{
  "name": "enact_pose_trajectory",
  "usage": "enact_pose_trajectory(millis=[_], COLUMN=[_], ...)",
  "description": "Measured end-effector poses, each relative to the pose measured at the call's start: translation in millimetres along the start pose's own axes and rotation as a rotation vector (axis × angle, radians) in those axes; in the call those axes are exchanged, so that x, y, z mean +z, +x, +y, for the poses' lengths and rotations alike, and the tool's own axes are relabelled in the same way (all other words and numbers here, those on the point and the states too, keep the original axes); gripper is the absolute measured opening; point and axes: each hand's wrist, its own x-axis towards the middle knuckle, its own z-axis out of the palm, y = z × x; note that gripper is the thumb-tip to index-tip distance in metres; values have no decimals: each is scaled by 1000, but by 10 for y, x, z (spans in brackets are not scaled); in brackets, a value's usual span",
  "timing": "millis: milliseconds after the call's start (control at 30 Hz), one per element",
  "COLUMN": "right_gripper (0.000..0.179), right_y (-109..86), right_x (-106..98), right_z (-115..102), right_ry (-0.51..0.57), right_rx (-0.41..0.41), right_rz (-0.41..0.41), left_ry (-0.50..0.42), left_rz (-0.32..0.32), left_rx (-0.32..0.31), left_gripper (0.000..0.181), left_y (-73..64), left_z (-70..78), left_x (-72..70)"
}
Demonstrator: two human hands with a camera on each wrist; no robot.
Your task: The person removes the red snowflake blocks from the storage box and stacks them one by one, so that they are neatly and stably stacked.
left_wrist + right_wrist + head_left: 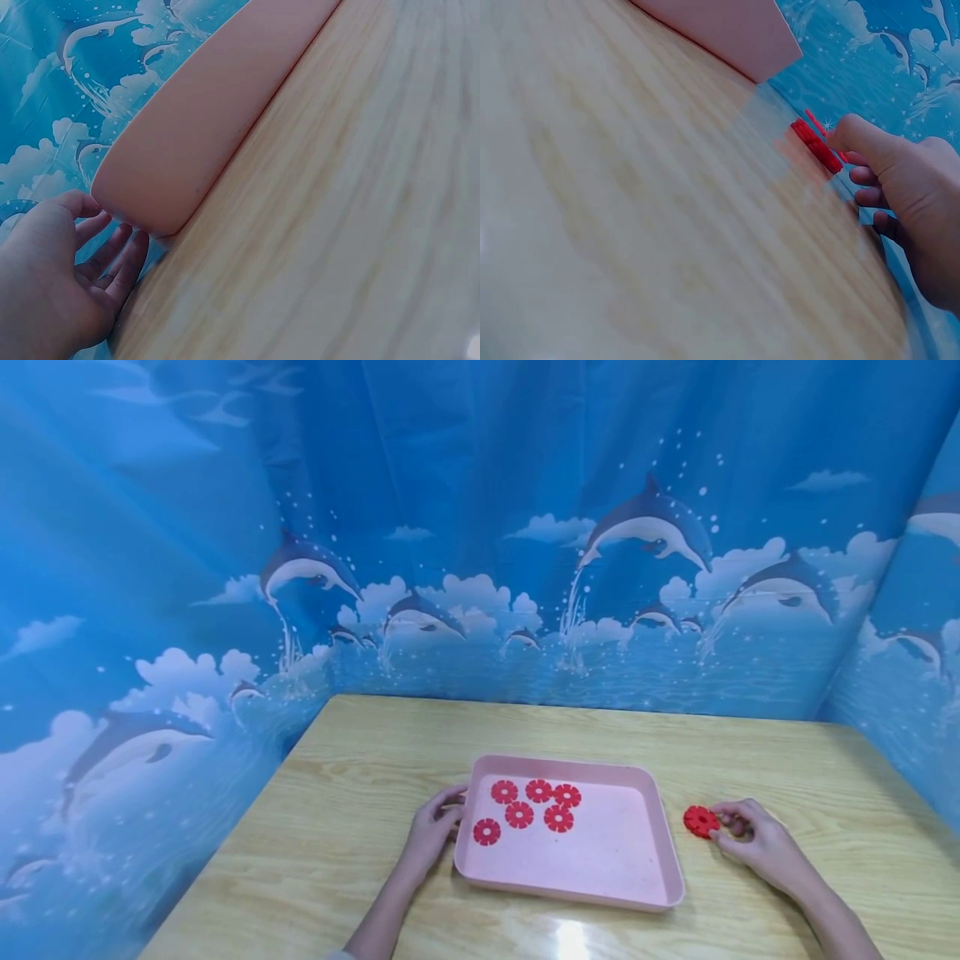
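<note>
Several red notched plastic discs (519, 815) lie spread over the left half of a pink tray (600, 860). At the tray's left end, my left hand (435, 828) touches the outer wall, its fingers loosely bent; in the left wrist view the fingertips of this hand (67, 277) meet the tray's end (187, 150). To the right of the tray, a small stack of red discs (815, 147) stands on the table. My right hand (761, 843) pinches one thin red disc (814, 121) between thumb and finger, tilted just above the stack.
The tray lies on a wood-grain table (390, 735). Behind and beside the table hangs a blue curtain (480, 485) printed with dolphins and clouds. Light glares off the table (572, 939) in front of the tray.
</note>
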Motion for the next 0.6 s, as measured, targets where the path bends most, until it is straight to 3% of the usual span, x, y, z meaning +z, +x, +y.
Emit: enact_pose_trajectory(millis=[600], right_gripper=[33], right_y=[21], right_x=[0], right_z=[12], right_ry=[-25], right_rx=[21], right_rz=[-25], left_ry=[-8], left_rz=[-2], left_rx=[-3], left_gripper=[37], left_y=[9], left_z=[-4], left_x=[-1])
